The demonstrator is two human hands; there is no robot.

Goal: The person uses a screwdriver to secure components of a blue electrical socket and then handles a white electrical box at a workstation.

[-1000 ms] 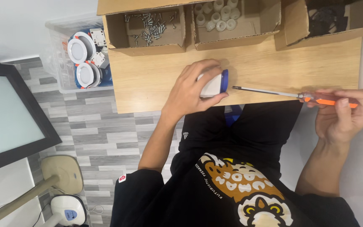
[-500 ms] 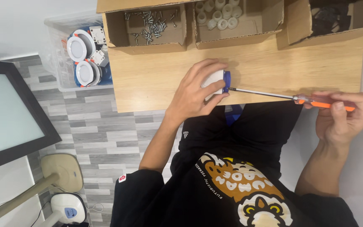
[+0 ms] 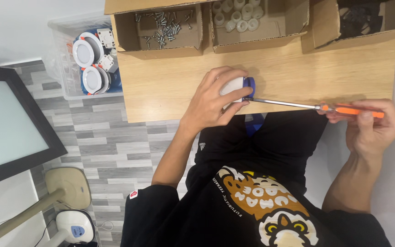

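Observation:
My left hand (image 3: 213, 98) is closed over a small round white and blue part (image 3: 239, 84) and holds it on the wooden table (image 3: 170, 87) near the front edge. My right hand (image 3: 371, 128) grips the orange handle of a long screwdriver (image 3: 350, 110). Its metal shaft (image 3: 284, 103) runs left across the table's edge, and the tip meets the blue side of the part under my left fingers.
Three open cardboard boxes line the table's far side: one with loose screws (image 3: 163, 25), one with white round pieces (image 3: 243, 18), one with black parts (image 3: 357, 20). A clear bin of round white lamps (image 3: 88, 59) stands on the floor at left, near a dark screen (image 3: 5, 128).
The screwdriver has slid a little to the left, bringing its tip up against the part. My left hand has stayed on the part with its fingers shifted slightly.

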